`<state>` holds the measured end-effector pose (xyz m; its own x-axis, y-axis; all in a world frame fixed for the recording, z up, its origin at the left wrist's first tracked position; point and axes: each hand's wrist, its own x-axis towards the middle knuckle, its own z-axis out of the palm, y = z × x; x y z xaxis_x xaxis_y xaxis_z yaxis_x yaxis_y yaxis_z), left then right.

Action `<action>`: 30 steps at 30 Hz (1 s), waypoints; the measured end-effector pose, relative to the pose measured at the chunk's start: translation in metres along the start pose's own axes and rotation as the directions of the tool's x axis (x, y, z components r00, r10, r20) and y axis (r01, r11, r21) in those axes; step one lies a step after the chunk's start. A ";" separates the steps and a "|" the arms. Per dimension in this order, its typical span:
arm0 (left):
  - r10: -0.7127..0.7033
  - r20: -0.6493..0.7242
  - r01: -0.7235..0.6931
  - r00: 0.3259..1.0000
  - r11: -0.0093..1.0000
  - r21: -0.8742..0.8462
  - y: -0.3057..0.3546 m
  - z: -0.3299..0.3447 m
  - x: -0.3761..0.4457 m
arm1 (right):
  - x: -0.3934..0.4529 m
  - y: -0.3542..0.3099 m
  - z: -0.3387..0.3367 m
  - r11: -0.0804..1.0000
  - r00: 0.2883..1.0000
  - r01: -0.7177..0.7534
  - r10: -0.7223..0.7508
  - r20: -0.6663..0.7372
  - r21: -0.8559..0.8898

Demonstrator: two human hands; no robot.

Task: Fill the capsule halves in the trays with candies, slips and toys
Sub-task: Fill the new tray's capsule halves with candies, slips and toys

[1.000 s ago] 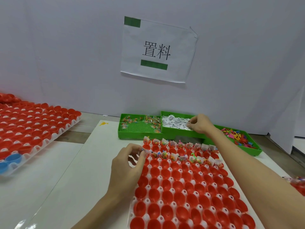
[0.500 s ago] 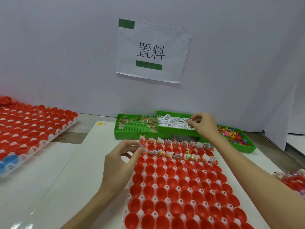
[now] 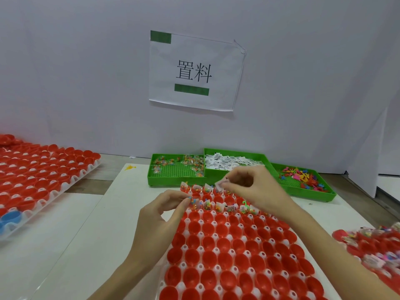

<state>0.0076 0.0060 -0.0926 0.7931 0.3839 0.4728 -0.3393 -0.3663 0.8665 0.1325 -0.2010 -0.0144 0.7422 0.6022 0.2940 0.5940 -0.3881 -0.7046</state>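
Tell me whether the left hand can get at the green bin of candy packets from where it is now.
Probably yes. The left hand pinches something small at the tray's far rows, and the candy bin sits just beyond, open-topped, with nothing between. The right hand, holding a slip, is off to the side.

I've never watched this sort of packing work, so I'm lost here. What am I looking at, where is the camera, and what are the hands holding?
There is no machine, only a person's two bare hands, filmed by a camera worn on the head looking forward and down. On the table lies a white tray of red capsule halves; only its two far rows are filled. Behind it stand green bins with candy packets, paper slips and small coloured toys. The right hand pinches a slip over the filled rows. The left hand pinches something small at the tray's far left corner; I cannot tell what. More trays sit at both sides.
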 end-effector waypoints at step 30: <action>0.206 0.156 -0.214 0.966 0.976 0.033 0.016 0.016 -0.019 | -0.062 -0.005 0.001 0.997 0.975 -0.010 0.027 -0.219 0.080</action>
<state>-0.0049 -0.0208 -0.0907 0.7752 0.1631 0.6103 -0.4838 -0.4680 0.7396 0.0828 -0.2361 -0.0294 0.8079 0.4241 0.4092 0.5602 -0.3370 -0.7567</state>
